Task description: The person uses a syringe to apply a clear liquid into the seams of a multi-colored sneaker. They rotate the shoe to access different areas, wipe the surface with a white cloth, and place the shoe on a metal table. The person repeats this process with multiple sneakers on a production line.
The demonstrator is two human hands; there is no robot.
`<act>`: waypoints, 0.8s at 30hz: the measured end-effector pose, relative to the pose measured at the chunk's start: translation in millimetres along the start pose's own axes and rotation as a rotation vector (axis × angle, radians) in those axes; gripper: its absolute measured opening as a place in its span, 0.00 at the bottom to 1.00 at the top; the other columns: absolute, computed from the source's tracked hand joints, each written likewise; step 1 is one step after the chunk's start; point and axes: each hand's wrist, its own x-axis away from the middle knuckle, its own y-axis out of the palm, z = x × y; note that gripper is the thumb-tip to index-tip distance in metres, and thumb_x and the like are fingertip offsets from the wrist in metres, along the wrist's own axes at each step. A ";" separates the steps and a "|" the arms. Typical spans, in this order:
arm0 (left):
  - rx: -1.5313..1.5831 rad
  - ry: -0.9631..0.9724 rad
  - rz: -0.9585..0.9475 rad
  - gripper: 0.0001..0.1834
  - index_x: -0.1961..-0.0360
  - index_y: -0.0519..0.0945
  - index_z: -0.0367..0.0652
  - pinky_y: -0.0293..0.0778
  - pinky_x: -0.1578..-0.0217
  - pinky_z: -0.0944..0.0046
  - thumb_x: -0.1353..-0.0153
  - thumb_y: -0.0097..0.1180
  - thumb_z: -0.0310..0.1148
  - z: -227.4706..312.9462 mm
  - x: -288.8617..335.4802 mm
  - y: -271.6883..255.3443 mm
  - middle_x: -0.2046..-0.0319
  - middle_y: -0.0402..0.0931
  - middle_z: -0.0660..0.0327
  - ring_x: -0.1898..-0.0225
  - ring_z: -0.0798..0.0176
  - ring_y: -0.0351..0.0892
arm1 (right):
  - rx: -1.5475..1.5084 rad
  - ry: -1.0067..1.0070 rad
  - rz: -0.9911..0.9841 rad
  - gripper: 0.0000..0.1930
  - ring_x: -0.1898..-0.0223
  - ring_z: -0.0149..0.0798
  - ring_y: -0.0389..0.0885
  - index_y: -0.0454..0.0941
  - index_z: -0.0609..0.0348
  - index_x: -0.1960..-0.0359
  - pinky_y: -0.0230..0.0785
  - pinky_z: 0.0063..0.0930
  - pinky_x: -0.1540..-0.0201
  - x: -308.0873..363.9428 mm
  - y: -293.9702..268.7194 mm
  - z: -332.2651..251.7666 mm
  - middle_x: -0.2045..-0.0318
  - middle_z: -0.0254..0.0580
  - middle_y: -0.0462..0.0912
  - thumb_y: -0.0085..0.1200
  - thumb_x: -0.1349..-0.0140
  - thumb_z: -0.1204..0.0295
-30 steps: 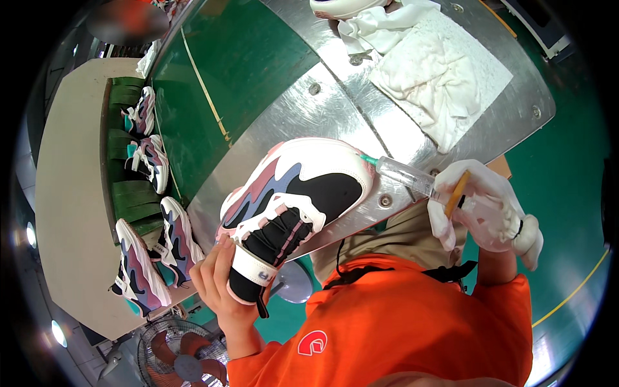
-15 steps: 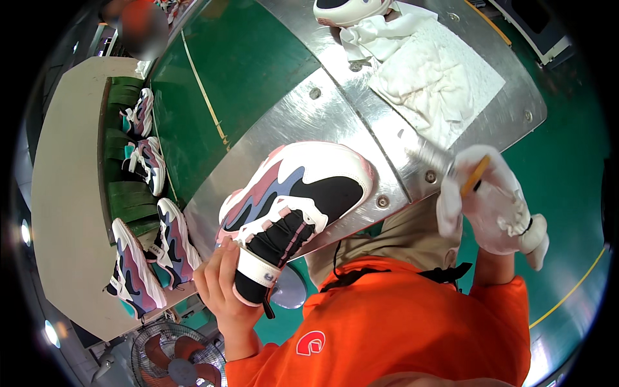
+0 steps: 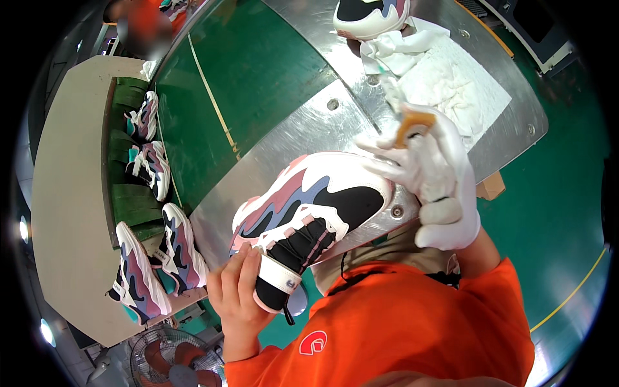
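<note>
My bare left hand (image 3: 240, 290) grips the heel and collar of a sneaker (image 3: 351, 209) in white, black, mauve and blue. The shoe is tilted over the metal table edge, its toe pointing to the upper right. My right hand (image 3: 429, 171), in a white glove, holds an amber-handled tool (image 3: 412, 126). A pale, blurred end of the tool reaches up toward a cloth; its kind is unclear. The gloved fingers are closed around the handle, with some fingers extended over the shoe's toe, where they seem to touch it.
A crumpled white cloth (image 3: 445, 84) lies on the metal table (image 3: 290, 135), below another sneaker (image 3: 371, 19). Several similar sneakers (image 3: 184, 245) stand along a green slatted conveyor (image 3: 132, 200) at left. A fan (image 3: 171, 361) stands lower left. A person (image 3: 145, 22) is at the far upper left.
My right hand has moved left and up with the amber-handled tool, from beyond the table edge to the shoe's toe. The held sneaker has shifted slightly right and down in view.
</note>
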 end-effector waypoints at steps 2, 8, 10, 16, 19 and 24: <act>0.060 -0.012 -0.043 0.37 0.51 0.74 0.37 0.68 0.62 0.55 0.59 0.73 0.47 -7.4 -7.0 -4.0 0.58 0.77 0.54 0.62 0.51 0.74 | -0.019 -0.055 0.088 0.56 0.42 0.46 0.70 0.49 0.66 0.35 0.68 0.41 0.42 8.0 -2.7 0.0 0.48 0.46 0.67 0.70 0.70 0.77; 0.482 0.050 -0.443 0.48 0.51 0.75 0.34 0.67 0.59 0.53 0.67 0.70 0.62 -64.4 -87.8 -22.3 0.61 0.75 0.52 0.61 0.49 0.72 | 0.260 -0.373 -0.008 0.60 0.43 0.47 0.70 0.47 0.60 0.32 0.66 0.41 0.43 33.5 -42.9 29.4 0.46 0.43 0.64 0.72 0.72 0.74; 0.697 0.161 -0.655 0.53 0.48 0.75 0.36 0.68 0.54 0.56 0.64 0.63 0.71 -99.3 -125.0 -7.9 0.57 0.75 0.52 0.57 0.49 0.72 | 0.308 -0.299 -0.003 0.61 0.45 0.44 0.71 0.47 0.59 0.32 0.67 0.38 0.47 41.6 -43.8 33.7 0.46 0.42 0.64 0.74 0.72 0.72; 0.917 0.418 -1.000 0.34 0.39 0.69 0.37 0.68 0.48 0.59 0.39 0.56 0.50 -42.4 -229.3 68.6 0.46 0.73 0.52 0.46 0.57 0.72 | 0.445 -0.160 0.069 0.60 0.50 0.38 0.73 0.49 0.58 0.31 0.70 0.30 0.54 46.4 -37.4 18.2 0.48 0.43 0.67 0.73 0.72 0.75; 0.858 0.583 -1.084 0.33 0.47 0.75 0.36 0.71 0.53 0.61 0.45 0.64 0.51 -4.7 -232.6 90.0 0.54 0.77 0.51 0.53 0.58 0.76 | 0.491 -0.029 0.162 0.59 0.53 0.37 0.74 0.50 0.58 0.31 0.71 0.28 0.55 43.5 -21.7 -2.7 0.49 0.43 0.68 0.71 0.72 0.78; 0.999 0.330 -0.795 0.29 0.55 0.80 0.40 0.72 0.59 0.62 0.48 0.65 0.54 -30.2 -198.9 35.4 0.60 0.79 0.55 0.61 0.57 0.78 | 0.635 0.088 0.140 0.56 0.57 0.34 0.74 0.56 0.56 0.32 0.71 0.27 0.55 38.5 -20.9 -20.6 0.53 0.42 0.72 0.70 0.71 0.79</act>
